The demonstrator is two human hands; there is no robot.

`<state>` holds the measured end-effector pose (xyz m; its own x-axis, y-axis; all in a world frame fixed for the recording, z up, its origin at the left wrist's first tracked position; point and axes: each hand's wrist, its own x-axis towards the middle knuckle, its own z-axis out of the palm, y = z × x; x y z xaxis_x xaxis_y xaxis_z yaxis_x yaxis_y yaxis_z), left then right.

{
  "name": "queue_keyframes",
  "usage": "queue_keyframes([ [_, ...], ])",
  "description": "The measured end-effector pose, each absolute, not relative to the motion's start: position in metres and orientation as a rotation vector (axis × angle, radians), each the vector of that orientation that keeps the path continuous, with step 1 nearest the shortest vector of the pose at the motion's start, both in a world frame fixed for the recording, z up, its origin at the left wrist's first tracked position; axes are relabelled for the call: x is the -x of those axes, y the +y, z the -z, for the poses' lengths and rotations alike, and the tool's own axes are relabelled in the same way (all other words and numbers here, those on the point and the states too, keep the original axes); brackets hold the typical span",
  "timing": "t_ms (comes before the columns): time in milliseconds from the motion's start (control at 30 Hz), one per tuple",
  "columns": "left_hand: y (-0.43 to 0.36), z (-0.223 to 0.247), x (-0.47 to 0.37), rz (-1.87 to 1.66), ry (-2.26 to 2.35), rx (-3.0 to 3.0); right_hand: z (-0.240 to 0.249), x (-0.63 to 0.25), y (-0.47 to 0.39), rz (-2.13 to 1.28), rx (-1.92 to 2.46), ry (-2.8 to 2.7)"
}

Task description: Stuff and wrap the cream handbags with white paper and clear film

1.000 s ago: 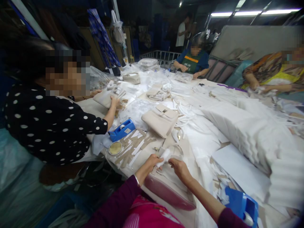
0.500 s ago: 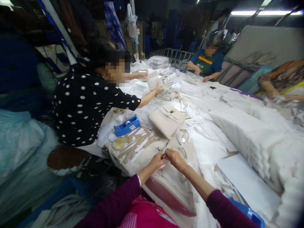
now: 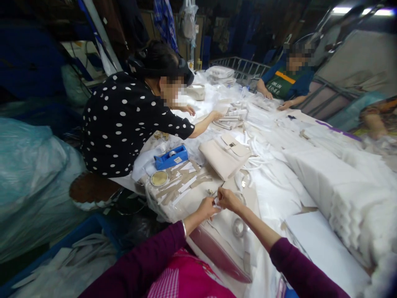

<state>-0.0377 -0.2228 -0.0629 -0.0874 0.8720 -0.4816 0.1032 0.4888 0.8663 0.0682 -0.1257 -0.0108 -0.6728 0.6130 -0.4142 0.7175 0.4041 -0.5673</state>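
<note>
My left hand [image 3: 206, 209] and my right hand [image 3: 228, 199] meet above a pale beige handbag [image 3: 226, 231] lying in front of me. Fingers of both hands are closed in a pinch around a small white piece [image 3: 216, 202], too small to make out fully. A roll of clear tape [image 3: 238, 227] rests on the bag beside my right wrist. Just beyond my fingers sits a small gold-coloured fitting [image 3: 210, 192]. Farther off lies a second beige bag [image 3: 223, 159] with a flap and a metal clasp.
Brown and white strips [image 3: 182, 182], a round tin [image 3: 159, 178] and a blue tape dispenser [image 3: 171, 157] lie to the left. White padding [image 3: 335, 186] is stacked to the right. A co-worker in polka dots [image 3: 124, 111] leans over the table; two others work across it.
The view has swung slightly left. My hands remain pinched together, with more of the white piece showing. The polka-dot co-worker's far hand has come off the bag it was on.
</note>
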Motion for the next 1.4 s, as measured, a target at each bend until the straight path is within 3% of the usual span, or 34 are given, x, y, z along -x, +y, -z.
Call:
queue_keyframes([
  [400, -0.221, 0.066, 0.037, -0.787, 1.526, -0.834, 0.013, -0.04, -0.106, 1.009, -0.877, 2.267],
  [767, -0.218, 0.079, 0.039, -0.836, 1.513, -0.73, 0.017, -0.055, -0.129, 0.681, -0.774, 2.71],
  [1400, -0.225, 0.063, 0.045, -0.866, 1.36, -0.606, 0.034, -0.118, -0.154, 0.998, -0.463, 3.165],
])
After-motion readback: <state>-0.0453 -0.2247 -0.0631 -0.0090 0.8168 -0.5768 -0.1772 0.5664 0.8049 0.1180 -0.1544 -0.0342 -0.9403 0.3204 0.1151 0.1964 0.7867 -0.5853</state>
